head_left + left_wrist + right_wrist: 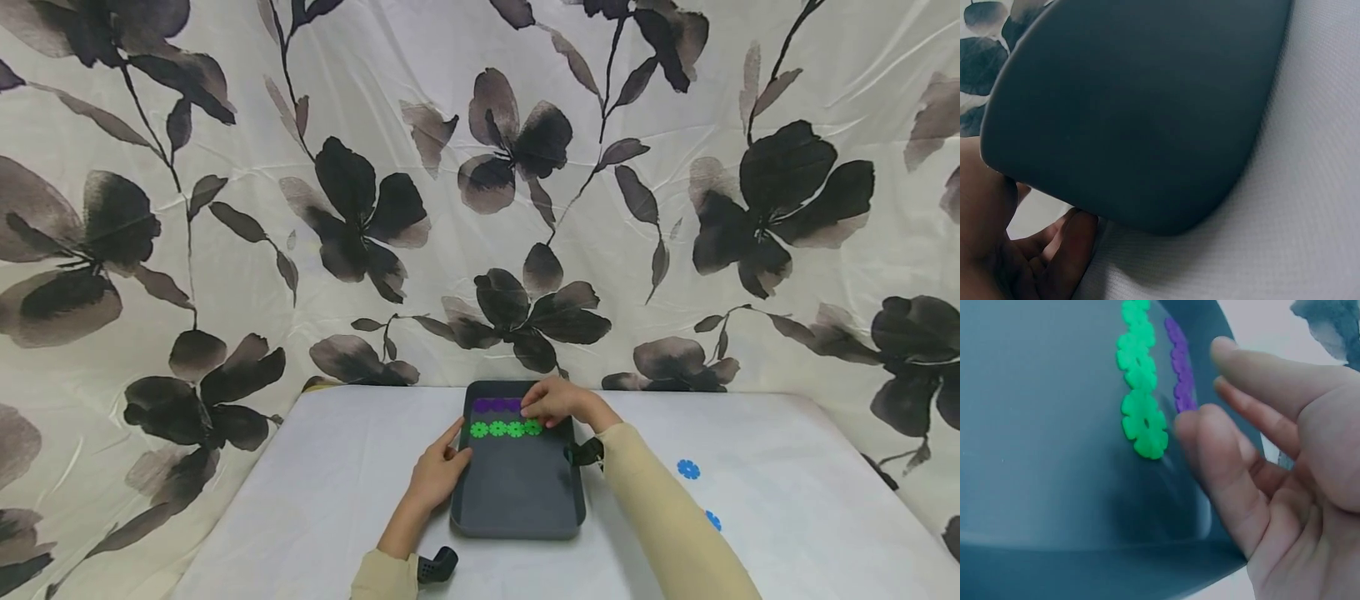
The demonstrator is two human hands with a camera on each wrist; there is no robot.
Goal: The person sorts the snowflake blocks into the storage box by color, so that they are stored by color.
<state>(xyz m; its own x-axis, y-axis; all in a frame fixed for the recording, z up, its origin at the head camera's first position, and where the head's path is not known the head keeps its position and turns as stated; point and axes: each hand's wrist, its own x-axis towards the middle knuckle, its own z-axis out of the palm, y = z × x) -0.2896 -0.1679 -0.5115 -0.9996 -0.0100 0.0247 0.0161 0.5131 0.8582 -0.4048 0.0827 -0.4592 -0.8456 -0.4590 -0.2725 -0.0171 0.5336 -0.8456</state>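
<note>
In the head view a dark grey tray point(517, 500) lies on the white table. Across its far part run a row of purple flower-shaped discs point(497, 405) and a row of green flower-shaped discs point(498, 428). My left hand point(438, 471) holds the tray's left rim, its thumb at the edge and fingers along the side. My right hand point(558, 402) is over the far right corner, by the end of the purple row. In the right wrist view its thumb and fingers point(1225, 469) stand apart, with no disc visible between them. Fingertips partly hide the purple row's end.
Two blue flower-shaped discs point(688, 469) lie on the white table point(337, 467) right of the tray, one partly behind the right sleeve point(667, 517). A floral cloth point(517, 208) hangs behind the table.
</note>
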